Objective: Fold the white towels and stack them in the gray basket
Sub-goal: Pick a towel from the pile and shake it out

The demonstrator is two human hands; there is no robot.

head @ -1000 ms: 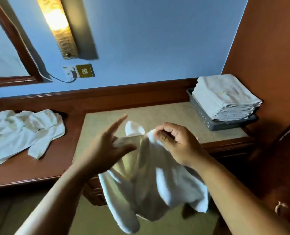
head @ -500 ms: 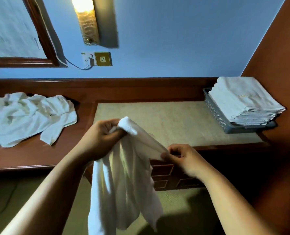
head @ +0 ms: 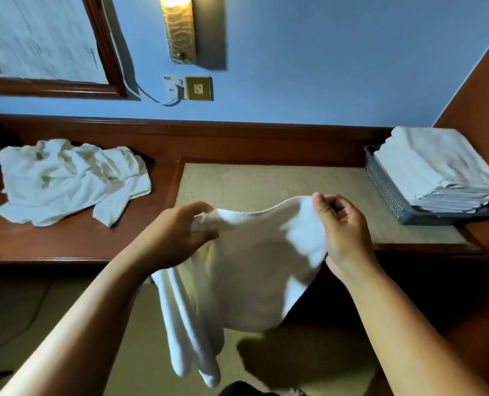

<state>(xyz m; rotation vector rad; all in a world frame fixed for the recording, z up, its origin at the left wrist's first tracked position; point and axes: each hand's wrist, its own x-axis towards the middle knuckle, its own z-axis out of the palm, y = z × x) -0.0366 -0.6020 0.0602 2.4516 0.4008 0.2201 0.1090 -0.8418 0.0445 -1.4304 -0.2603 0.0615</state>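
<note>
Reddish wooden tabletop (head: 66, 244), beige inset. Item: limp white terry towel (head: 260, 261), held in air before it; left hand (head: 177, 238) and right hand (head: 343, 230) pinch its top edge, newly drawn apart, opening it for folding. Right: gray perforated basket (head: 386, 190), folded white towels (head: 437, 167) stacked inside. Left: crumpled white towel heap (head: 72, 178).

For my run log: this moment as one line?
left hand: grips towel | right hand: pinches its top edge | gray basket: folded stack | loose towels: left counter
</note>
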